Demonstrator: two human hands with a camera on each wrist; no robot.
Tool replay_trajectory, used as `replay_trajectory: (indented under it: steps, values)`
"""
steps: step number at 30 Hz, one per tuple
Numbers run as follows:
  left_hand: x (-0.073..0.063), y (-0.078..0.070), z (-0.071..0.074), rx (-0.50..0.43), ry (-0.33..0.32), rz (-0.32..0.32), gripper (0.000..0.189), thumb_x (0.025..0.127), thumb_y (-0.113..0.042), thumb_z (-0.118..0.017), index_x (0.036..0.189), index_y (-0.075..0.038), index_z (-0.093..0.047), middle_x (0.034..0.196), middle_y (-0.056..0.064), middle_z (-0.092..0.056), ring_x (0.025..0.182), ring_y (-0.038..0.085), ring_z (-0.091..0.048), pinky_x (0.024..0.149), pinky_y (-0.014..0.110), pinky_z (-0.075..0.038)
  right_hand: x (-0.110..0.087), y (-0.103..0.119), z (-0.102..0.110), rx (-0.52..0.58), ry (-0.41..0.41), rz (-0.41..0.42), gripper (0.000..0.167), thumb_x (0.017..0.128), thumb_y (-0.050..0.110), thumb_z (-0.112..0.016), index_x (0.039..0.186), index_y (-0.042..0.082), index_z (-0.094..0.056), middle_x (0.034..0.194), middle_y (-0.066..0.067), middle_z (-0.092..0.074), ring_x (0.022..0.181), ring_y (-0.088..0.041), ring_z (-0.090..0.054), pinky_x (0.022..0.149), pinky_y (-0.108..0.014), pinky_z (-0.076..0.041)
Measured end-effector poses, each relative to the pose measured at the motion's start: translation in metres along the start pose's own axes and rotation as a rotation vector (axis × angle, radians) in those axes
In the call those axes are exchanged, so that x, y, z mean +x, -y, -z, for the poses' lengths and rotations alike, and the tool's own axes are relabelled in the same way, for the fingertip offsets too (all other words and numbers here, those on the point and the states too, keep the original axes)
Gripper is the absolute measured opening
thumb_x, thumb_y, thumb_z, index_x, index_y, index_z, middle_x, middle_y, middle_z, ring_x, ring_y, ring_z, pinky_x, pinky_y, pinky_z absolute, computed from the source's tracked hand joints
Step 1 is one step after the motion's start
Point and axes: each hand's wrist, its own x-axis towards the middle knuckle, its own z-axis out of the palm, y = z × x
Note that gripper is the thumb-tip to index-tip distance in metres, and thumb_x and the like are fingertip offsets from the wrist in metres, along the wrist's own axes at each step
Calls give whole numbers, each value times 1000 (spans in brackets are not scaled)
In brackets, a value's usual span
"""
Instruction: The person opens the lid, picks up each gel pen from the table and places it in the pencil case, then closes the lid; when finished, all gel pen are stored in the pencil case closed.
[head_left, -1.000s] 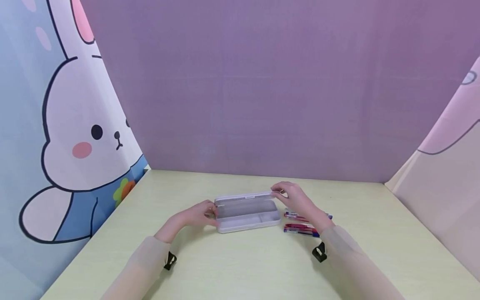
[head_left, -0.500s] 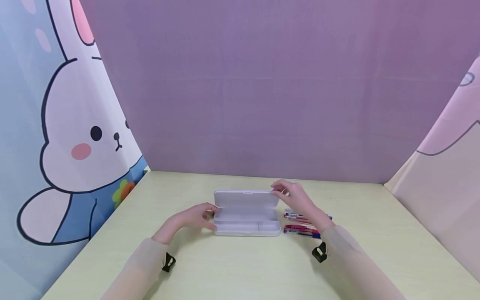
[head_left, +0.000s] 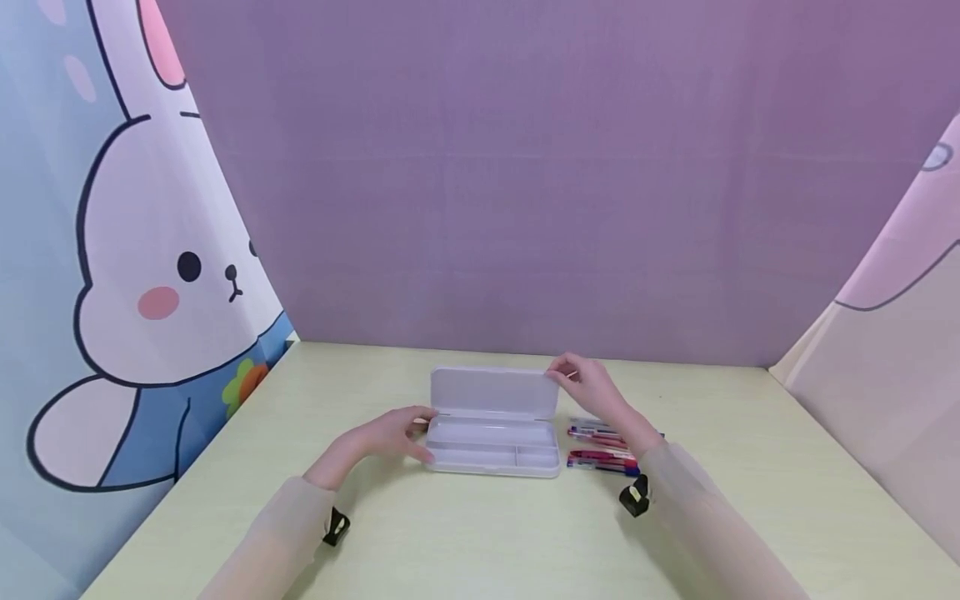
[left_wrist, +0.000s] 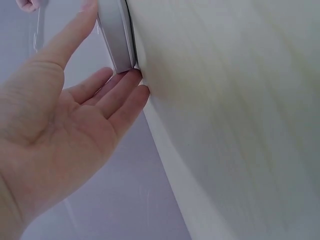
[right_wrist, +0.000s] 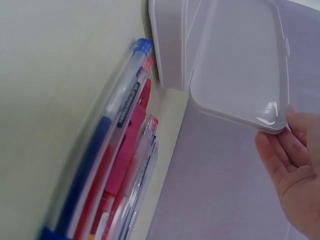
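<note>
A white rectangular plastic pencil case sits on the pale wooden-looking table, its long axis running left to right across the person's front, between the two hands. Its flat white lid stands raised along the far long edge, and the relation that seems to count most is at that lid's upper right corner: the right hand pinches it between thumb and fingers, so the lid reaches leftward from the fingertips, with its hinge edge lower down. The left hand grips the opposite end of the base, thumb at the near left corner and fingers at the far one, so the base stretches away to its right

Just beside the case's right end lies a bundle of slim plastic pens, clear and red with blue and red parts. They point roughly sideways, much like the case, and lie on the person's side of the right hand, partly hidden by that forearm. The right hand is clearly nearer to them; the left has the whole case between
</note>
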Motion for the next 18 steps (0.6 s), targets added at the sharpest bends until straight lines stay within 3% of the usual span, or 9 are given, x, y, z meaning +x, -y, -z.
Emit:
replay_trajectory:
  steps: [5, 11, 18]
  values:
    - [1, 1, 0, 50, -6, -26, 78, 74, -20, -80, 135, 8, -41, 138, 27, -44, 124, 43, -47, 105, 49, -39, 3, -5, 2, -50, 8, 8, 15, 92, 8, -59, 102, 1, -67, 96, -13, -68, 84, -25, -65, 75, -36, -57]
    - [2, 1, 0, 77, -15, 1, 80, 74, -25, -80, 137, 5, -42, 139, 24, -44, 124, 39, -47, 105, 48, -39, 3, -12, 2, -75, 42, 33, 25, 91, 5, -58, 115, -2, -65, 104, -17, -65, 86, -27, -66, 69, -34, -57]
    - [2, -1, -1, 78, -6, 35, 80, 75, -26, -78, 139, 3, -40, 141, 22, -43, 126, 38, -46, 107, 48, -37, -1, -23, -2, -86, 134, 23, 36, 93, 6, -55, 126, -6, -54, 124, -26, -57, 102, -36, -63, 84, -41, -55]
